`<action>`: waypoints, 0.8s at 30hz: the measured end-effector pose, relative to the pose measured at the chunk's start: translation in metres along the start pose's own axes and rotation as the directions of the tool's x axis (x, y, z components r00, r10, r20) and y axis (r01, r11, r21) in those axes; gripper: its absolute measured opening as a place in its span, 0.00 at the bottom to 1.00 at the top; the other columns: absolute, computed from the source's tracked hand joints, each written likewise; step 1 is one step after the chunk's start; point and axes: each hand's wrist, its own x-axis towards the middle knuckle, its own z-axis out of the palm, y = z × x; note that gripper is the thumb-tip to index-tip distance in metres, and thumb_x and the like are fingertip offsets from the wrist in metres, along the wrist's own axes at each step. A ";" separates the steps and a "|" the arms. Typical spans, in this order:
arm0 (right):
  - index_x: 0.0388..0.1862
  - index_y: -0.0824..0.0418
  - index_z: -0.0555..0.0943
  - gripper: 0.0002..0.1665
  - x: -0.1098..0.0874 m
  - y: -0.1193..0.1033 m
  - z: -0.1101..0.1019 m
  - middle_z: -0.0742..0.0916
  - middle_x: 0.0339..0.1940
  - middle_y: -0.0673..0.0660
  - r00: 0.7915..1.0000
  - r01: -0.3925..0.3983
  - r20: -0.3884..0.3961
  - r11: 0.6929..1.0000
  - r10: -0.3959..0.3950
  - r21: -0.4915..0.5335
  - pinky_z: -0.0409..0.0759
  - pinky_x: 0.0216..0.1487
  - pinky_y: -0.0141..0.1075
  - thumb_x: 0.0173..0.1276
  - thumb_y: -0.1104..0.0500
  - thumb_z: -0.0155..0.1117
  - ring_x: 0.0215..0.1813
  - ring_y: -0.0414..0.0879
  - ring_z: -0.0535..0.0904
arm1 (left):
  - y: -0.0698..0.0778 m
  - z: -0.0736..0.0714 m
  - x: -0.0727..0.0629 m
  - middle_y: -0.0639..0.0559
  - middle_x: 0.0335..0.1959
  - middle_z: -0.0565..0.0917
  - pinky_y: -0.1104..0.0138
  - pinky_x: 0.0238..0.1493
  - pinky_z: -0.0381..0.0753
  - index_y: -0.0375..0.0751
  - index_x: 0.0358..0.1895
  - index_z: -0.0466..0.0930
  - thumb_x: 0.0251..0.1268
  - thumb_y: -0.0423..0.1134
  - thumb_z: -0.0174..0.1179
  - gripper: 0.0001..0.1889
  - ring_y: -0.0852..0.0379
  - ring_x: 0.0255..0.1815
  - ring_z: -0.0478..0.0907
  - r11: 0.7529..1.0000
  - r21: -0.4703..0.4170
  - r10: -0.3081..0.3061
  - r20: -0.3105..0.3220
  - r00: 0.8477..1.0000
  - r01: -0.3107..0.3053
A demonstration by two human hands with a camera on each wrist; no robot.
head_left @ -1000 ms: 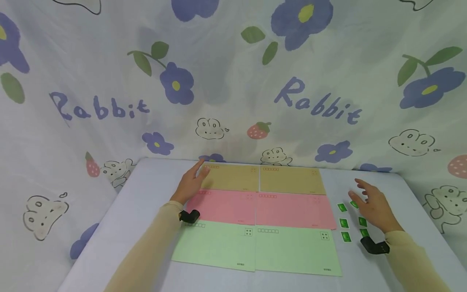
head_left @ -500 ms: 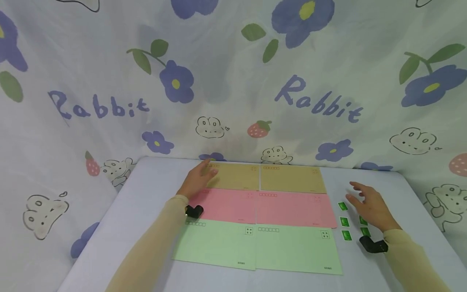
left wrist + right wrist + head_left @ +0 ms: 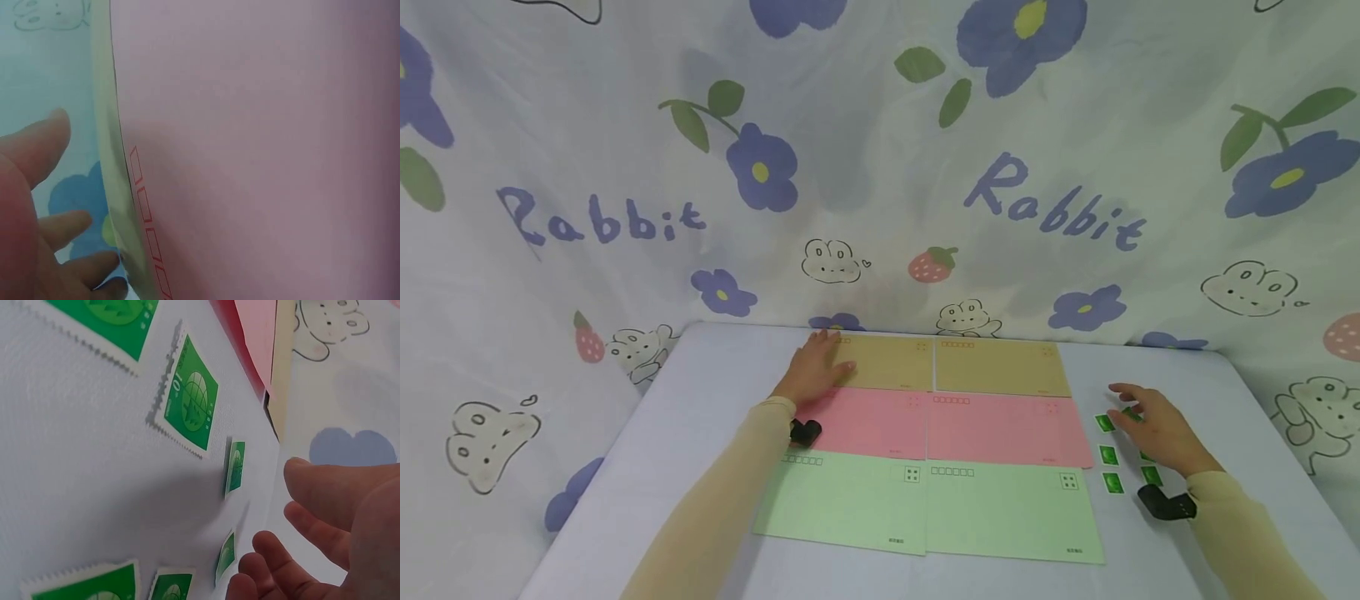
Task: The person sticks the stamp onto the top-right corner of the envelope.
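Though small, vividly green, globe-printed stamps (image 3: pixel 194 394), jagged and white-bordered.

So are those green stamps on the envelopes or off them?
Off. The green stamps that show lie on the white tabletop to the right of the envelopes, with a narrow gap between.

The flowery cloth (image 3: pixel 865 150) says "Rabbit" at upper left and upper right. A green stamp (image 3: pixel 192 397), upper middle in the right wrist view, shows a 1 and a 0.
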 end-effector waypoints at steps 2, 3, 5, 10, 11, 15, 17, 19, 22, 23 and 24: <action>0.70 0.73 0.66 0.32 0.000 -0.001 0.001 0.74 0.60 0.77 1.000 -0.007 0.020 1.000 0.007 -0.003 0.78 0.49 0.61 0.76 0.55 0.59 0.55 0.68 0.72 | 0.002 -0.001 -0.001 0.25 0.76 0.53 0.33 0.74 0.46 0.28 0.76 0.58 0.74 0.51 0.56 0.38 0.29 0.78 0.46 1.000 0.010 0.002 0.010 1.000 -0.002; 0.69 0.73 0.67 0.31 0.001 -0.001 0.001 0.74 0.59 0.76 1.000 -0.013 0.027 1.000 0.013 -0.006 0.78 0.49 0.60 0.75 0.55 0.59 0.54 0.67 0.72 | 0.002 -0.001 -0.002 0.24 0.76 0.53 0.33 0.73 0.45 0.28 0.76 0.58 0.74 0.51 0.56 0.37 0.28 0.79 0.46 1.000 0.014 0.003 0.018 1.000 -0.003; 0.68 0.73 0.68 0.31 0.001 -0.001 0.002 0.75 0.58 0.75 0.999 -0.019 0.036 1.000 0.020 -0.015 0.78 0.49 0.59 0.74 0.56 0.60 0.53 0.65 0.73 | 0.002 -0.001 -0.002 0.24 0.76 0.53 0.32 0.73 0.45 0.27 0.75 0.59 0.75 0.51 0.55 0.37 0.28 0.79 0.45 1.000 0.027 0.007 0.027 1.000 -0.008; 0.66 0.72 0.70 0.29 0.001 -0.002 0.002 0.77 0.55 0.74 0.999 -0.015 0.036 1.000 0.016 -0.026 0.78 0.47 0.57 0.73 0.57 0.62 0.49 0.63 0.74 | 0.002 -0.001 -0.004 0.27 0.77 0.54 0.34 0.74 0.44 0.30 0.74 0.62 0.74 0.49 0.57 0.35 0.31 0.79 0.47 0.999 0.048 -0.006 0.028 1.000 0.004; 0.66 0.72 0.71 0.29 0.001 -0.002 0.002 0.78 0.55 0.74 0.999 -0.013 0.035 1.000 0.014 -0.028 0.78 0.46 0.56 0.73 0.57 0.62 0.49 0.63 0.74 | 0.003 -0.002 -0.005 0.28 0.77 0.54 0.34 0.75 0.44 0.30 0.74 0.62 0.73 0.49 0.58 0.35 0.32 0.79 0.47 0.999 0.048 -0.013 0.027 1.000 0.012; 0.65 0.72 0.72 0.28 0.003 -0.001 0.003 0.78 0.55 0.75 0.999 -0.016 0.036 0.999 0.017 -0.035 0.78 0.46 0.55 0.73 0.57 0.63 0.48 0.62 0.75 | 0.006 -0.005 -0.006 0.28 0.77 0.57 0.34 0.74 0.46 0.31 0.73 0.65 0.70 0.46 0.62 0.34 0.34 0.79 0.51 0.999 0.037 -0.023 0.006 1.000 0.023; 0.65 0.71 0.72 0.28 0.003 0.000 0.004 0.78 0.55 0.75 0.999 -0.012 0.039 0.999 0.014 -0.038 0.79 0.45 0.54 0.72 0.57 0.63 0.48 0.61 0.75 | 0.008 -0.005 -0.006 0.28 0.76 0.58 0.35 0.74 0.48 0.30 0.72 0.66 0.70 0.45 0.62 0.33 0.34 0.78 0.52 0.999 0.031 -0.027 -0.002 1.000 0.027; 0.64 0.71 0.73 0.27 0.003 0.001 0.005 0.79 0.54 0.74 0.999 -0.003 0.040 0.999 0.005 -0.039 0.79 0.45 0.54 0.72 0.57 0.63 0.47 0.61 0.76 | 0.009 -0.005 -0.005 0.28 0.76 0.58 0.36 0.75 0.48 0.30 0.72 0.66 0.70 0.44 0.63 0.33 0.35 0.78 0.53 0.999 0.032 -0.035 -0.002 0.999 0.035; 0.63 0.71 0.74 0.27 0.004 0.004 0.006 0.79 0.54 0.74 0.999 0.006 0.044 0.999 -0.004 -0.040 0.79 0.45 0.55 0.71 0.58 0.63 0.48 0.61 0.77 | 0.010 -0.004 -0.004 0.28 0.76 0.58 0.36 0.75 0.48 0.30 0.72 0.65 0.70 0.44 0.62 0.33 0.35 0.78 0.53 0.998 0.031 -0.048 0.005 0.999 0.047; 0.63 0.71 0.74 0.26 0.004 0.004 0.006 0.79 0.54 0.73 0.999 0.008 0.045 0.999 -0.006 -0.039 0.79 0.46 0.56 0.71 0.58 0.64 0.48 0.61 0.77 | 0.010 -0.004 -0.004 0.29 0.77 0.58 0.36 0.75 0.48 0.30 0.73 0.65 0.70 0.44 0.62 0.33 0.35 0.79 0.52 0.998 0.029 -0.053 0.009 0.999 0.052; 0.62 0.72 0.75 0.26 0.005 0.005 0.006 0.80 0.54 0.73 0.999 0.009 0.047 0.999 -0.007 -0.039 0.79 0.46 0.57 0.71 0.58 0.64 0.48 0.61 0.77 | 0.010 -0.004 -0.004 0.29 0.77 0.57 0.37 0.75 0.48 0.30 0.73 0.65 0.70 0.44 0.62 0.33 0.35 0.79 0.51 0.998 0.025 -0.057 0.012 0.998 0.057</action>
